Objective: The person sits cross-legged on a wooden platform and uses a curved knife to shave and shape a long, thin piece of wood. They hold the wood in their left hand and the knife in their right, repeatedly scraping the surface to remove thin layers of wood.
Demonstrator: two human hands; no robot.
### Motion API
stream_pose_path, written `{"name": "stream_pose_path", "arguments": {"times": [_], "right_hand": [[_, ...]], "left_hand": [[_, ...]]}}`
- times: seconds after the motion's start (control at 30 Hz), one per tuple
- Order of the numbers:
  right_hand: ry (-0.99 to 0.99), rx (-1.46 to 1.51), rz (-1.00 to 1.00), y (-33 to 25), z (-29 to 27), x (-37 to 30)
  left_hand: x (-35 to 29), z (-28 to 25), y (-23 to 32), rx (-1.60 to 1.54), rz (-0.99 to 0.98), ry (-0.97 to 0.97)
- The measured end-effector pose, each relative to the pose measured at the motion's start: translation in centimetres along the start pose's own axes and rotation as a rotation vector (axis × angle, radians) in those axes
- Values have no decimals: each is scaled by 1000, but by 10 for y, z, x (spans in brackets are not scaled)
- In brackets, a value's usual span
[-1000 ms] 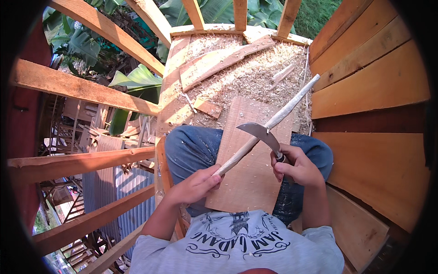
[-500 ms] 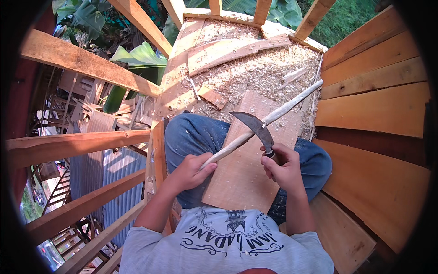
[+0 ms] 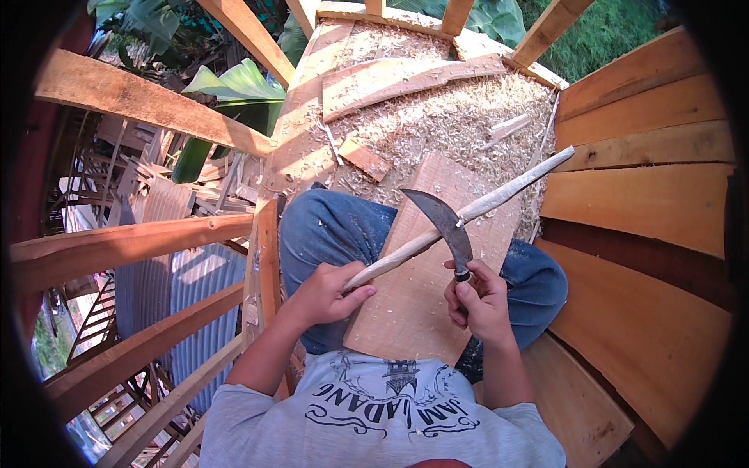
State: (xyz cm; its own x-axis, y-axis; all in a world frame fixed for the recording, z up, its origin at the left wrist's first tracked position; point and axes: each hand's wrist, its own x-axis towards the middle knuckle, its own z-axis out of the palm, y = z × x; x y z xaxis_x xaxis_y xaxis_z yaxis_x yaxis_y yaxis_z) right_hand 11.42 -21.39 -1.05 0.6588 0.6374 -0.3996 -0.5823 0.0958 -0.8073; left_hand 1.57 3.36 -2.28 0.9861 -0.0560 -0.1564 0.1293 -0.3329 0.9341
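A pale, whittled wooden stick point(image 3: 499, 195) slants up to the right across my lap. My left hand point(image 3: 335, 294) is closed around its lower end. In my right hand point(image 3: 477, 300) is the dark handle of a sickle point(image 3: 446, 222), whose curved blade crosses the stick near its middle, the tip pointing up and left. Something small and light shows on the blade beside the stick. Beneath both lies a wide wooden board point(image 3: 421, 300), resting over my crossed legs in blue jeans point(image 3: 335, 230).
Wood shavings point(image 3: 445, 117) cover the floor ahead, with a long plank point(image 3: 406, 82) and a small wood block point(image 3: 365, 160) among them. Wooden railing slats point(image 3: 148, 242) stand at my left, above corrugated sheets point(image 3: 207, 288). An orange-brown plank wall point(image 3: 636, 199) rises at right.
The stick's far end has swung slightly to the right and down. My right hand has shifted a little lower with the sickle, and its fingers have changed position on the handle.
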Motion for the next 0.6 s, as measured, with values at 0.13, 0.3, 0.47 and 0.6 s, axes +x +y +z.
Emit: {"name": "stream_pose_path", "arguments": {"times": [0.13, 0.3, 0.47, 0.6], "right_hand": [[160, -130, -79, 8, 8, 2], [257, -560, -313, 19, 4, 7], [-28, -218, 57, 4, 4, -1], [-75, -10, 152, 3, 2, -2]], "left_hand": [[4, 1, 3, 40, -19, 5], [4, 2, 1, 41, -10, 14], [4, 3, 0, 33, -20, 21], [4, 3, 6, 29, -87, 5]]}}
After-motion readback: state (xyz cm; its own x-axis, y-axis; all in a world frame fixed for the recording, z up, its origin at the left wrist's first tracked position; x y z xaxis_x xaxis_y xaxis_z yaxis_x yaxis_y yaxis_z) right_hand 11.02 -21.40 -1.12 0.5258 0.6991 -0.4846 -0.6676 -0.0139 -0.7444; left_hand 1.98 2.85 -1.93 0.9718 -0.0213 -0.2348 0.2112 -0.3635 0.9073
